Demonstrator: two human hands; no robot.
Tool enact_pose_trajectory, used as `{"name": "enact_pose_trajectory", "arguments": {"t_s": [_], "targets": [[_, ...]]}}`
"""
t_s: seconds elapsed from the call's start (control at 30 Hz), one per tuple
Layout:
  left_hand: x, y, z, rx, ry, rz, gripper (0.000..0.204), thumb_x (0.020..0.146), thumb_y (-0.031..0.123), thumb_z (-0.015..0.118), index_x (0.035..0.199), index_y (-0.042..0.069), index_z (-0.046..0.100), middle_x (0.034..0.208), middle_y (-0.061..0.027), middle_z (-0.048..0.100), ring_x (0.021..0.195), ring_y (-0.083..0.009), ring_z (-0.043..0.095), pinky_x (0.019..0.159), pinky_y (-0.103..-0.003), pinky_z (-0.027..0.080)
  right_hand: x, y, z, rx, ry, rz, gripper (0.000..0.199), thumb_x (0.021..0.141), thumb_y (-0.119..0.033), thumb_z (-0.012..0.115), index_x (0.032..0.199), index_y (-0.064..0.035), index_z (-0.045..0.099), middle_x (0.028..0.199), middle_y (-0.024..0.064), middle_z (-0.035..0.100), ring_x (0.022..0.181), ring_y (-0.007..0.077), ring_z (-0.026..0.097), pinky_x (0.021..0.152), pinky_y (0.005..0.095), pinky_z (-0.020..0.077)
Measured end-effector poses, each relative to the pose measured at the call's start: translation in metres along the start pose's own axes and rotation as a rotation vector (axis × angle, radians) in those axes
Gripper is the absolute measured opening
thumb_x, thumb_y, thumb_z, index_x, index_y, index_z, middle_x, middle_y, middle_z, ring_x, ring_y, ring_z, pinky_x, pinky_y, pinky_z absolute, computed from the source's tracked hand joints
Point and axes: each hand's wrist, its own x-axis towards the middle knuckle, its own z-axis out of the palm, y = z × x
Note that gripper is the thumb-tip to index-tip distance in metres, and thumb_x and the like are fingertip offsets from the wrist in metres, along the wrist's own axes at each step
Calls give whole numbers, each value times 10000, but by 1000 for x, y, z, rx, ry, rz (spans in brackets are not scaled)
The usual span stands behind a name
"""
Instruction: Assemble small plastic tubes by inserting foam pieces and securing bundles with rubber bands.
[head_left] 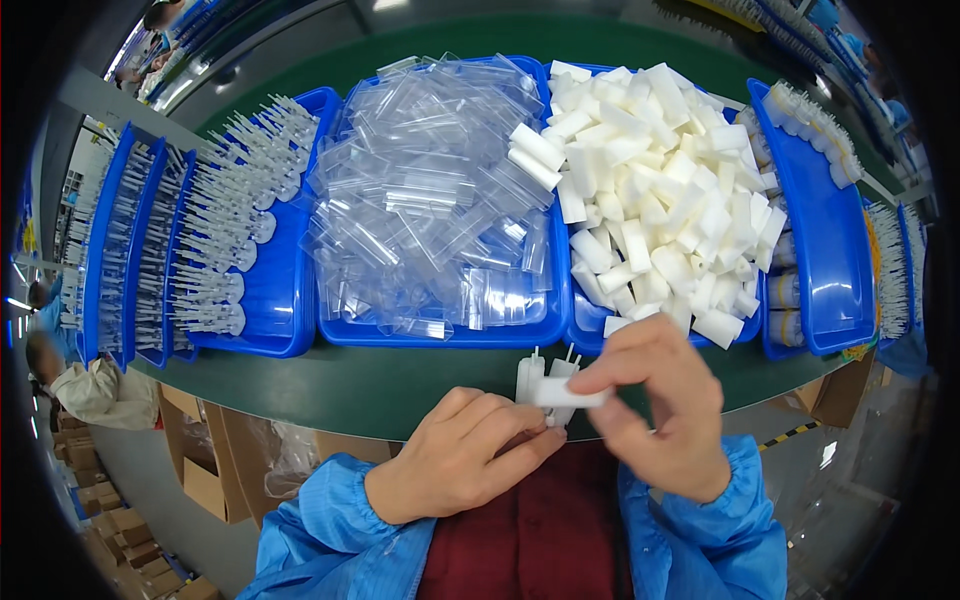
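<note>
The right hand [665,405] has a small white block [568,394] pinched between thumb and fingers, over the near edge of the green bench [430,378]. The left hand [465,455] curls at that same edge, fingertips close to two white pronged parts [529,378]; whether it grips one, I cannot tell. The parts sit just in from the near edge. Farther in, a blue tray [440,338] carries clear sleeves [420,190], and its right-hand neighbour is heaped with white chunky pieces [660,180]
</note>
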Motion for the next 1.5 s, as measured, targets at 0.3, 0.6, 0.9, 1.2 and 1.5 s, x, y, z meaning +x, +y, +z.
{"name": "enact_pose_trajectory", "arguments": {"t_s": [0.3, 0.6, 0.9, 1.2, 1.5], "targets": [[1, 5, 0, -10, -15, 9, 315, 778, 133, 706, 1089, 109, 751, 985, 14, 640, 827, -141, 600, 719, -291, 406, 10, 13, -4, -31, 367, 256, 198, 867, 37, 646, 1058, 7, 689, 870, 57, 693, 773, 109, 614, 717, 258, 493], [3, 4, -1, -13, -33, -5, 308, 787, 133, 692, 1088, 118, 750, 981, 30, 636, 810, -135, 588, 715, -289, 398, 7, 7, -2, -197, 127, 201, 120, 843, -29, 711, 958, -56, 733, 749, 22, 651, 743, 114, 609, 793, 292, 435], [8, 3, -3, -70, -6, -17, 293, 783, 115, 689, 1073, 92, 724, 982, 1, 619, 794, -139, 586, 729, -302, 404, 13, 4, 4, -201, 142, 197, 113, 872, -45, 685, 967, -85, 734, 768, -8, 678, 678, 125, 607, 872, 326, 386], [11, 2, 4, -82, 88, -99, 324, 707, 64, 738, 1021, 140, 762, 916, 38, 641, 717, -120, 552, 694, -299, 364, 18, 4, 9, -407, 199, -6, 185, 876, -23, 677, 1035, -92, 743, 769, -13, 681, 663, 141, 569, 954, 375, 370], [10, 2, 6, -103, 98, -119, 317, 713, 39, 738, 1012, 141, 755, 915, 37, 642, 715, -128, 549, 701, -300, 369, 19, 3, 11, -626, 166, -141, 200, 857, -28, 698, 1042, -85, 747, 782, -6, 701, 807, 154, 654, 1117, 467, 310]]}}
